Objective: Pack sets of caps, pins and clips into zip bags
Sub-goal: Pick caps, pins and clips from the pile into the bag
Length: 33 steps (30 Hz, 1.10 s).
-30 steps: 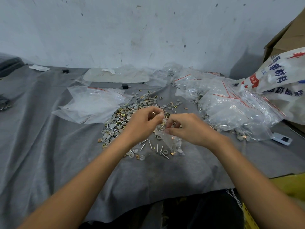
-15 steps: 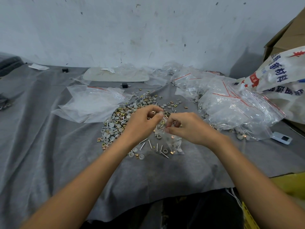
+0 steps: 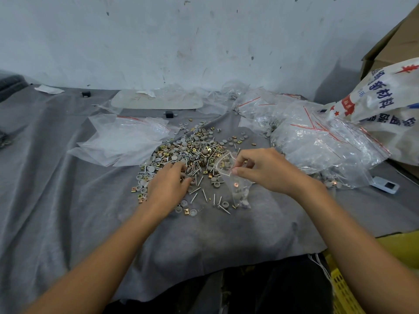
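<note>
- Zip bag [image 3: 238, 191] hangs just right of the pile [image 3: 195, 148] of caps, pins and clips on the desk [image 3: 68, 200], its mouth pinched between thumb and fingers of the right hand [image 3: 268, 171].
- Left hand [image 3: 166, 189] digs bent fingers into the pile; whether they hold anything, I cannot tell.
- Pinched on one side, the mouth may sag shut and pieces scatter.
- Sharp pins may pierce the plastic.

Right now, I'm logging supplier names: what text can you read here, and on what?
"新材料": blue print on the white sack.
Its red badge and lower blue line: too small or creased to read.
</note>
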{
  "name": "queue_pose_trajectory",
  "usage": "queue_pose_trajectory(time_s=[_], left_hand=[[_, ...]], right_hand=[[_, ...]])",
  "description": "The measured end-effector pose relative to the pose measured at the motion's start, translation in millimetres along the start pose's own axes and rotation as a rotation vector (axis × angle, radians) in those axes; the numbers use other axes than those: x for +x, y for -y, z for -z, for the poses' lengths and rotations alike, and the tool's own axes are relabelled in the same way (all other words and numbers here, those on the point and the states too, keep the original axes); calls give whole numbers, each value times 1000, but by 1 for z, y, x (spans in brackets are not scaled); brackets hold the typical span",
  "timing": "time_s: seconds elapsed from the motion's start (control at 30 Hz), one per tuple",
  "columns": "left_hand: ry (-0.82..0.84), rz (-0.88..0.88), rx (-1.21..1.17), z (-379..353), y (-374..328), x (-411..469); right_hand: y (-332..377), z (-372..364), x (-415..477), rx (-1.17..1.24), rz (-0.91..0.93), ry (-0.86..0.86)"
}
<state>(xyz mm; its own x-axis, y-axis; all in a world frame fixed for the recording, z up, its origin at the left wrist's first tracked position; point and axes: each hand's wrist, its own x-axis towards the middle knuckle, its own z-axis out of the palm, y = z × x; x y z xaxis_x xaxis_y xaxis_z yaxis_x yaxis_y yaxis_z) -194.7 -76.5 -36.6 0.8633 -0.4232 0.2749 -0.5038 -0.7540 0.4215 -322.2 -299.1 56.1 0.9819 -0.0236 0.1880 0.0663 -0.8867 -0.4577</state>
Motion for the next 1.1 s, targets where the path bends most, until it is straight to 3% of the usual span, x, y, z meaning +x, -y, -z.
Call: queue_pose_trajectory(time_s=[0.13, 0.43, 0.67, 0.77, 0.9, 1.1], left_hand=[[83, -118, 97, -1, -4, -3], [248, -194, 241, -2, -12, 1], [233, -256, 201, -3, -12, -8], [182, -298, 321, -5, -17, -14], [191, -270, 370, -5, -22, -21], [333, -180, 331, 2, -26, -19]], right_hand=[[0, -1, 1, -4, -9, 16], [-2, -4, 2, -11, -8, 19], [-2, -5, -1, -14, -16, 14], [0, -4, -1, -16, -22, 17], [2, -3, -2, -15, -18, 24], [3, -3, -4, -16, -26, 20]])
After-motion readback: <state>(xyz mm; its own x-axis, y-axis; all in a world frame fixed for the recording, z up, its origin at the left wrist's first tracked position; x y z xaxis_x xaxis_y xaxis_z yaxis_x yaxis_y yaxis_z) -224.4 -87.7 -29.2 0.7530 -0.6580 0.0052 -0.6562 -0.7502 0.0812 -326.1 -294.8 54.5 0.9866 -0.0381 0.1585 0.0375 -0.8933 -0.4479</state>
